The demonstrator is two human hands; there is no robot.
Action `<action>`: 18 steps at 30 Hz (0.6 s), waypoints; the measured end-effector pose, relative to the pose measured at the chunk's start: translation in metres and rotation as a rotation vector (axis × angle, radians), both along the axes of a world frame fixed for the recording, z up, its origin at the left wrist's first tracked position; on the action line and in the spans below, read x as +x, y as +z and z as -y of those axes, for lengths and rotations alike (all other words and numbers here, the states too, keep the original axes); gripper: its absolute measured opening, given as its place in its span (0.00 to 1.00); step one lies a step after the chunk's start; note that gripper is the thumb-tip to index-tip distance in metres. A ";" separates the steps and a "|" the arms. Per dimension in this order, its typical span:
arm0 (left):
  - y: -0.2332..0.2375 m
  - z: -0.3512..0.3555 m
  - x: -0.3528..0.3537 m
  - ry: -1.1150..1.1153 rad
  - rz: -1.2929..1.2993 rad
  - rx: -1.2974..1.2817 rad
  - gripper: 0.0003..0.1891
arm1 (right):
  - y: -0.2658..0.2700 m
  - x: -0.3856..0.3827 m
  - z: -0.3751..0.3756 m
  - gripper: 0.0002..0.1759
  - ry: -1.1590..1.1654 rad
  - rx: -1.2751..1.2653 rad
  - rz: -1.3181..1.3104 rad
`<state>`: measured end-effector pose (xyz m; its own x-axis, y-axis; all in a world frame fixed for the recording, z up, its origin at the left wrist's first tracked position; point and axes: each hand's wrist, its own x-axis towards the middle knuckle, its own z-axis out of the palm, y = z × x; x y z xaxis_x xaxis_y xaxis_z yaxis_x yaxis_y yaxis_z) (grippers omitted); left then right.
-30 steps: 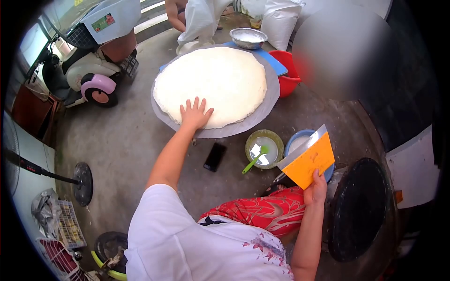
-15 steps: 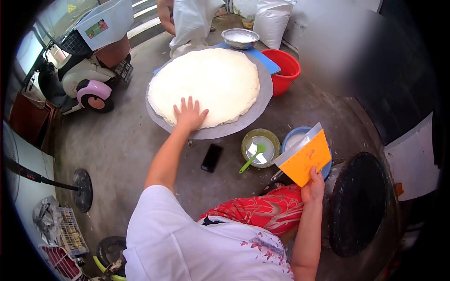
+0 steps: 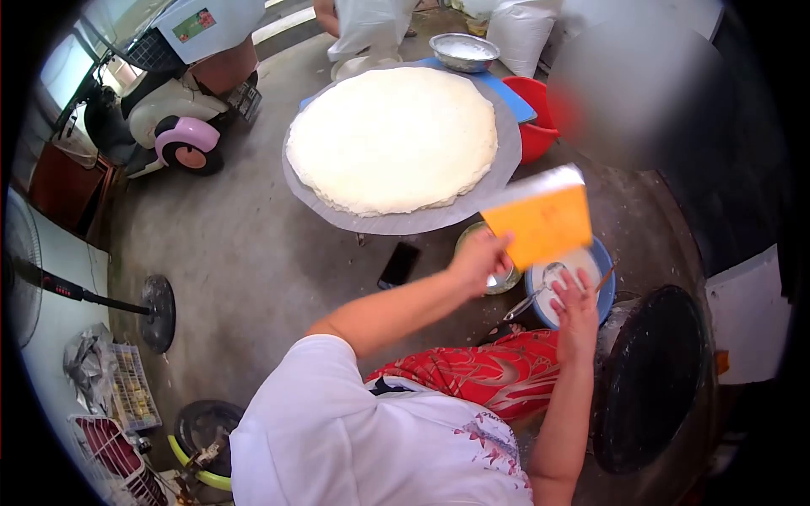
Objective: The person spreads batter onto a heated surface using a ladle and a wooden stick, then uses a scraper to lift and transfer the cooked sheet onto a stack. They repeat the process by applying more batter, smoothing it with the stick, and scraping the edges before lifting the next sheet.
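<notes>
My left hand (image 3: 483,260) grips a dough scraper (image 3: 544,223) by the left corner of its orange part; the pale blade edge points up and away from me. The scraper is a little blurred. My right hand (image 3: 576,314), fingers apart and holding nothing, hovers over the blue basin (image 3: 608,291), which holds something white and a metal-handled utensil (image 3: 521,306). Behind my left hand a bowl (image 3: 504,283) is mostly hidden. Farther off, a wide, flat mound of pale dough (image 3: 392,139) lies on a round grey sheet (image 3: 329,212), touched by neither hand.
A black phone (image 3: 398,265) lies on the floor. On my right stands a big round black pan or lid (image 3: 650,379). Beyond the dough are a metal bowl (image 3: 464,52), a red bucket (image 3: 540,143) and another person (image 3: 367,25). A scooter (image 3: 181,118) and fan (image 3: 158,312) stand left.
The scraper has passed from my right hand to my left. My left hand has come off the dough toward the right, and my right hand has opened.
</notes>
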<state>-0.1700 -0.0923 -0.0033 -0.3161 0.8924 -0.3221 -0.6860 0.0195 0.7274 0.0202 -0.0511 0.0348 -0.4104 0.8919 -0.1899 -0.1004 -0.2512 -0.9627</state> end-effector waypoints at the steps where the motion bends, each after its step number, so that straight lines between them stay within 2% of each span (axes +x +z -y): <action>1: -0.005 -0.013 -0.021 0.144 0.024 -0.043 0.06 | 0.004 0.010 -0.004 0.24 -0.032 0.090 0.007; 4: -0.015 -0.035 -0.096 0.579 0.170 -0.128 0.06 | 0.012 0.055 -0.020 0.21 -0.131 0.041 0.032; 6: -0.035 -0.038 -0.144 0.704 0.223 -0.185 0.08 | 0.000 0.084 -0.027 0.18 -0.287 0.042 0.106; 8: -0.029 -0.029 -0.158 0.786 0.197 -0.215 0.07 | -0.019 0.109 -0.033 0.15 -0.371 0.002 0.125; 11: -0.037 -0.018 -0.167 0.741 0.296 -0.182 0.08 | -0.069 0.149 -0.036 0.14 -0.425 -0.075 0.215; 13: -0.024 -0.008 -0.149 0.727 0.294 -0.126 0.08 | -0.102 0.168 -0.030 0.14 -0.407 -0.199 0.324; 15: -0.009 0.003 -0.125 0.710 0.294 -0.068 0.09 | -0.139 0.183 -0.024 0.13 -0.408 -0.229 0.325; 18: -0.003 0.020 -0.083 0.605 -0.032 -0.189 0.15 | -0.221 0.218 -0.019 0.15 -0.364 -0.279 0.325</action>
<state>-0.2530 -0.1123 -0.0065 -0.7587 0.4818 -0.4384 -0.5936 -0.2344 0.7698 0.2385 -0.0326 -0.1864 0.0336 0.8629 -0.5043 0.0626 -0.5054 -0.8606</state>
